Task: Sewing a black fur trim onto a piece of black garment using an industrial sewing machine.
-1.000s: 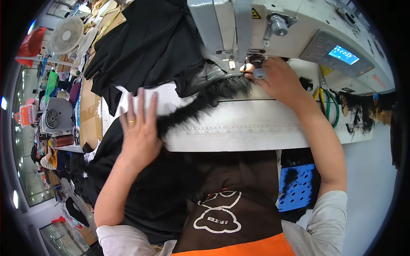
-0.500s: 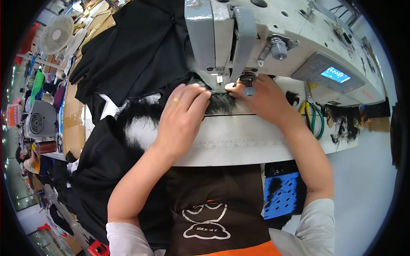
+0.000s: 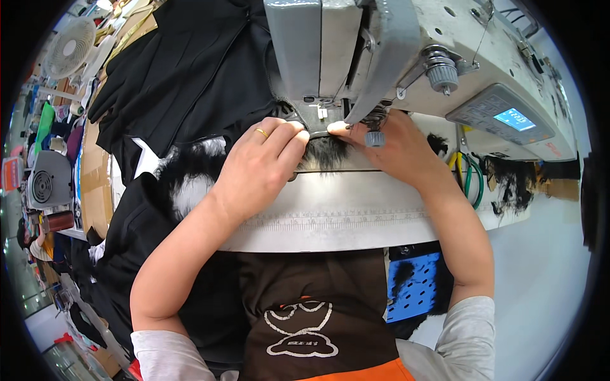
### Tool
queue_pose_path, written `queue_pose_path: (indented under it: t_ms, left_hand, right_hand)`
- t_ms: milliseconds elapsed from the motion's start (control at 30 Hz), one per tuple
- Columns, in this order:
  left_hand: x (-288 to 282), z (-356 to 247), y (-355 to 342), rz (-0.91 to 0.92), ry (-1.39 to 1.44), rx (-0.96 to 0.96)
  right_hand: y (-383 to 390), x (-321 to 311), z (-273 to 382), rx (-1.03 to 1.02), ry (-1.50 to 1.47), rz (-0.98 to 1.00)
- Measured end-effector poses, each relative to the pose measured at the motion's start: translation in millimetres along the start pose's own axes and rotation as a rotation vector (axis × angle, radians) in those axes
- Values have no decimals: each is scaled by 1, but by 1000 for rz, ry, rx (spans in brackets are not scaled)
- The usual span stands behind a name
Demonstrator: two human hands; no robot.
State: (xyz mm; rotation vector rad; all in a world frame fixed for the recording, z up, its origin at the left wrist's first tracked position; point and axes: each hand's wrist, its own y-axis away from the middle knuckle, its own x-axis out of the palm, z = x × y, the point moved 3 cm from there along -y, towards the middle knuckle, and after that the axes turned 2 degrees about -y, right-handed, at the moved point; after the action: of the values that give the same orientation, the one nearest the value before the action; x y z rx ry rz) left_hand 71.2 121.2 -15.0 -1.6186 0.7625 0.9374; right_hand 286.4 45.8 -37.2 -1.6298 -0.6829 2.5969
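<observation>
A sewing machine (image 3: 297, 51) stands over the white bed with its printed ruler (image 3: 305, 228). My left hand (image 3: 260, 166), with a ring on one finger, has its fingers curled on the fur-trimmed black fabric (image 3: 324, 153) just left of the presser foot (image 3: 322, 115). My right hand (image 3: 397, 152) pinches the fabric edge just right of the foot, partly hidden behind a tension knob (image 3: 375, 138). A black garment (image 3: 184, 70) spreads to the left, with more dark trim and fabric hanging below it.
Green- and yellow-handled scissors (image 3: 470, 178) and dark fur scraps (image 3: 511, 190) lie at the right. A control panel (image 3: 492, 114) is on the machine. A fan (image 3: 70, 47), cardboard (image 3: 98, 190) and a co-worker (image 3: 38, 247) are at the left. A blue perforated pad (image 3: 413, 289) shows below the bed.
My left hand has moved from spread on the left to curled beside the presser foot. My right hand remains by the foot. The head view has shifted.
</observation>
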Motion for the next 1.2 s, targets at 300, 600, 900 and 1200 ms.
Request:
queue_pose_path:
  t_ms: [300, 600, 900, 1200]
  left_hand:
    - [1, 15, 5, -1, 35, 71]
    - [13, 20, -8, 154, -41, 38]
    - [12, 24, -19, 12, -74, 169]
    - [18, 33, -16, 70, -27, 175]
  right_hand:
    - [8, -2, -3, -116, 194, 2]
    - [8, -20, -5, -45, 175, -45]
    - [15, -11, -18, 47, 246, -31]
    - [19, -12, -19, 174, 152, 9]
